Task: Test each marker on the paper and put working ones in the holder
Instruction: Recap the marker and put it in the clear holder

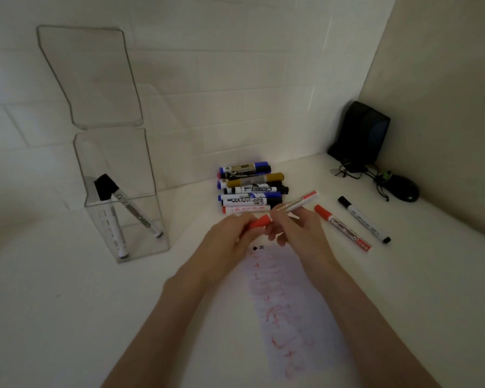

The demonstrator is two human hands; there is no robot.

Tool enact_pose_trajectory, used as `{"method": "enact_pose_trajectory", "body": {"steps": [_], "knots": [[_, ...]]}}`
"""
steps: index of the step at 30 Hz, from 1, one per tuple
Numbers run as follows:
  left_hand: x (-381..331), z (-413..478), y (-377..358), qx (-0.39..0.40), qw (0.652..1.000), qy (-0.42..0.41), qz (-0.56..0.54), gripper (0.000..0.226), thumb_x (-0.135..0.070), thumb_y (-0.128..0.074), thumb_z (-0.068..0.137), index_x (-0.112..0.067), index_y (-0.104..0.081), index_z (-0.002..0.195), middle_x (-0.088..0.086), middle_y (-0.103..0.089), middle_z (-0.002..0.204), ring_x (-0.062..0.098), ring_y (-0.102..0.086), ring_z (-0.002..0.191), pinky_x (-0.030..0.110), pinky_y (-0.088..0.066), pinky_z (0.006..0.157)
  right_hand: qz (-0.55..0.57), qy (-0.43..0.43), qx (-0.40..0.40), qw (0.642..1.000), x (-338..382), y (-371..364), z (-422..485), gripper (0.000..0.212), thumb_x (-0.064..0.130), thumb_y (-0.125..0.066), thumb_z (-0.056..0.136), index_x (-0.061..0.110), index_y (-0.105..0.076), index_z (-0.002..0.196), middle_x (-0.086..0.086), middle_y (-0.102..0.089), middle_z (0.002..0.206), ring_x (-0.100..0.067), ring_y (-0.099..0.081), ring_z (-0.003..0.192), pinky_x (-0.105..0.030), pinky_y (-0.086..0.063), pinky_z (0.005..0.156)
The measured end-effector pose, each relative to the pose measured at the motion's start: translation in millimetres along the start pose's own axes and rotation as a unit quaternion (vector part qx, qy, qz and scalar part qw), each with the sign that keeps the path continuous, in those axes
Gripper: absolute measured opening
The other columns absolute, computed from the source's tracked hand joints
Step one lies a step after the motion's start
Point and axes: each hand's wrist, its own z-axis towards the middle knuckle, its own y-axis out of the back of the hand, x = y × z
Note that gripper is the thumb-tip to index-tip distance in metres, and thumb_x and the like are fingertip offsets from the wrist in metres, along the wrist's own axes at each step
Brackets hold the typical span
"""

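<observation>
Since the head cam looks down past both forearms, the nearest thing on my feed is the paper (286, 303). It lies flat on the white table (67, 303), covered in faint red scribbles, with a couple of small black marks at its far end. Just above that far end, both hands meet on one red marker (297, 204). The left hand (230, 233) has its fingers curled round the red cap end, and the right hand (300, 231) pinches the white barrel, which tilts up and to the right. Can't tell if the cap is fully seated, tbh.

Right of the hands, a second red marker (343, 228) and a black-capped marker (364, 219) lie side by side on the table, not touching. Just behind the hands sits the pile of markers (252, 189), blue, black, gold and red, stacked roughly parallel.

Off to the left stands the clear holder (140, 247) with its lid (90, 77) flipped up, and two black markers (112, 214) lean inside it. Far right in the corner are a black mouse (403, 189) and a dark box (361, 133) with cables.
</observation>
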Motion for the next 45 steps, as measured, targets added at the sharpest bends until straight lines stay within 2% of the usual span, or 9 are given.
{"method": "enact_pose_trajectory", "body": {"steps": [4, 11, 18, 23, 27, 30, 34, 39, 45], "knots": [[1.4, -6.4, -1.1, 0.016, 0.997, -0.002, 0.073, 0.034, -0.045, -0.025, 0.107, -0.026, -0.051, 0.094, -0.004, -0.059, 0.087, 0.014, -0.056, 0.078, 0.034, -0.049, 0.076, 0.014, -0.015, -0.014, 1.000, 2.2, 0.4, -0.4, 0.045, 0.046, -0.064, 0.097, 0.003, -0.073, 0.092, 0.001, -0.061, 0.063, -0.005, -0.048, 0.052, -0.015, -0.040, 0.052], [-4.7, -9.9, 12.0, 0.099, 0.968, 0.016, -0.229, 0.037, -0.045, -0.028, 0.103, -0.025, -0.047, 0.078, -0.020, -0.047, 0.068, 0.000, -0.045, 0.065, 0.013, -0.039, 0.069, 0.045, 0.021, 0.012, 0.999, 15.6, 2.0, -9.2, 0.038, 0.039, -0.064, 0.099, 0.006, -0.073, 0.083, 0.001, -0.056, 0.061, -0.008, -0.044, 0.054, -0.019, -0.039, 0.056], [-3.2, -6.4, 11.4, 0.167, 0.915, 0.021, -0.367, 0.037, -0.033, -0.030, 0.108, -0.020, -0.042, 0.075, -0.011, -0.036, 0.067, 0.008, -0.029, 0.060, 0.019, -0.030, 0.061, 0.059, 0.065, 0.019, 0.996, 17.6, 3.3, -14.6, 0.035, 0.035, -0.062, 0.100, 0.013, -0.069, 0.074, 0.003, -0.052, 0.059, -0.011, -0.041, 0.057, -0.025, -0.036, 0.060], [-10.8, -12.1, 0.9, 0.016, 0.999, 0.002, -0.048, 0.029, -0.047, -0.034, 0.104, -0.032, -0.055, 0.116, -0.015, -0.062, 0.095, 0.002, -0.060, 0.081, 0.016, -0.049, 0.074, 0.013, 0.053, -0.043, 0.998, 8.9, -1.7, -13.9, 0.035, 0.036, -0.067, 0.097, 0.009, -0.073, 0.076, -0.002, -0.063, 0.062, -0.014, -0.053, 0.058, -0.028, -0.047, 0.062], [-18.1, -9.5, -3.6, 0.006, 0.981, -0.039, 0.188, 0.036, -0.051, -0.015, 0.102, -0.027, -0.041, 0.099, -0.012, -0.052, 0.083, 0.006, -0.049, 0.066, 0.020, -0.037, 0.065, 0.031, 0.033, -0.051, 0.998, 4.6, -5.3, -11.8, 0.038, 0.035, -0.063, 0.100, 0.004, -0.071, 0.081, 0.003, -0.058, 0.058, -0.007, -0.048, 0.053, -0.020, -0.043, 0.055], [-15.6, -10.3, -6.7, 0.073, 0.996, -0.008, 0.047, 0.030, -0.042, -0.022, 0.107, -0.025, -0.041, 0.091, -0.012, -0.047, 0.074, 0.006, -0.046, 0.062, 0.019, -0.035, 0.065, 0.001, 0.028, -0.003, 1.000, 7.3, 0.5, -11.7, 0.040, 0.037, -0.060, 0.102, 0.002, -0.069, 0.084, 0.004, -0.055, 0.060, -0.006, -0.047, 0.056, -0.021, -0.043, 0.060], [4.9, -24.2, 6.9, 0.020, 0.976, 0.036, -0.214, 0.040, -0.043, -0.027, 0.108, -0.024, -0.049, 0.081, -0.013, -0.045, 0.069, 0.005, -0.041, 0.063, 0.020, -0.035, 0.065, 0.133, 0.034, -0.117, 0.984, 13.5, 45.6, 2.5, 0.031, 0.030, -0.056, 0.104, 0.008, -0.068, 0.086, 0.004, -0.052, 0.063, -0.005, -0.041, 0.054, -0.020, -0.036, 0.056], [20.3, -18.4, 13.4, -0.093, 0.989, 0.019, -0.116, 0.025, -0.027, -0.034, 0.108, -0.022, -0.056, 0.120, -0.012, -0.055, 0.084, 0.006, -0.054, 0.075, 0.024, -0.044, 0.071, 0.015, 0.032, -0.049, 0.998, -0.2, 28.1, -2.7, 0.032, 0.036, -0.062, 0.101, 0.007, -0.074, 0.094, -0.005, -0.070, 0.073, -0.013, -0.059, 0.061, -0.024, -0.048, 0.056], [11.1, -27.2, 17.2, 0.015, 0.989, 0.134, 0.053, 0.027, -0.051, -0.060, 0.093, -0.037, -0.052, 0.116, -0.018, -0.054, 0.101, 0.000, -0.052, 0.091, 0.021, -0.040, 0.078, 0.030, 0.001, -0.052, 0.998, 0.2, 15.8, -4.1, 0.010, 0.022, -0.079, 0.089, 0.013, -0.075, 0.093, -0.006, -0.074, 0.074, -0.016, -0.064, 0.061, -0.023, -0.048, 0.051]]}}
